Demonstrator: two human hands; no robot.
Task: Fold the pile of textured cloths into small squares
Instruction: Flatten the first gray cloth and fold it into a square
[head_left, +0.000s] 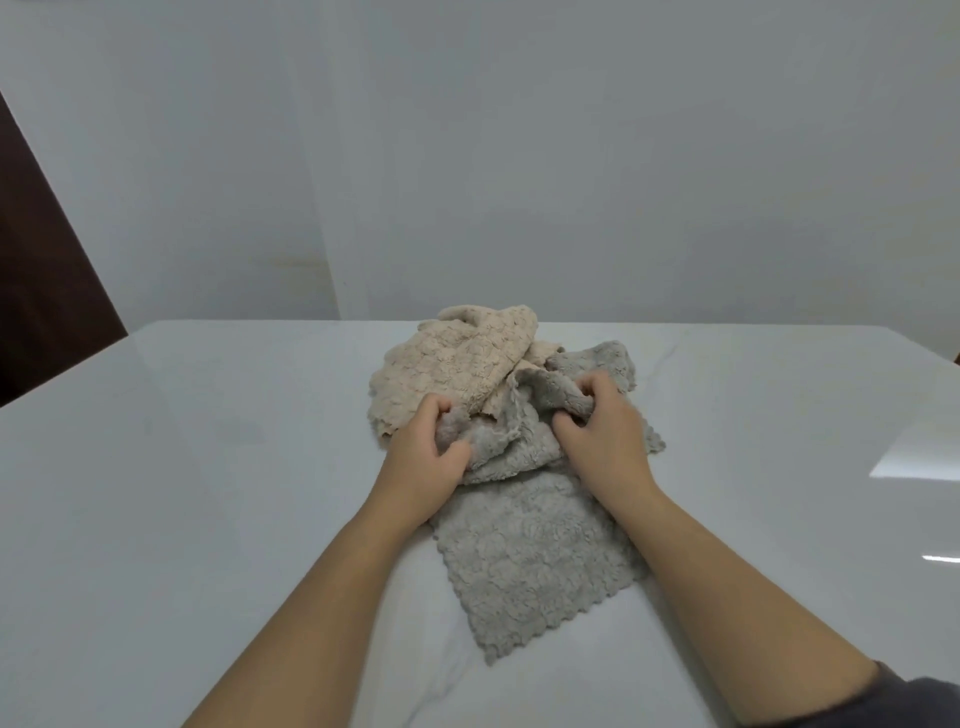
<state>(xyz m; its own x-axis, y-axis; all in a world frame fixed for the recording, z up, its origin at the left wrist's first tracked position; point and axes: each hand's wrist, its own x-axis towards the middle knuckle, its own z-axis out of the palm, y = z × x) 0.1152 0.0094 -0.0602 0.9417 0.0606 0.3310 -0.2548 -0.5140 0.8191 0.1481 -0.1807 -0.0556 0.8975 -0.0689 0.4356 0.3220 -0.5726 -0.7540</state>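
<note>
A pile of fluffy textured cloths lies in the middle of the white table (208, 467). A beige cloth (457, 358) is crumpled at the back left of the pile. A grey cloth (535, 545) spreads toward me, its near corner flat on the table and its far part bunched up. My left hand (426, 452) is closed on a bunch of the grey cloth at its left edge. My right hand (602, 431) grips a fold of the same grey cloth on the right. More grey fabric (608, 358) shows behind my right hand.
The glossy table runs wide to both sides of the pile and ends at a pale wall (519, 156) behind. A dark brown panel (36, 270) stands at the far left beyond the table's edge.
</note>
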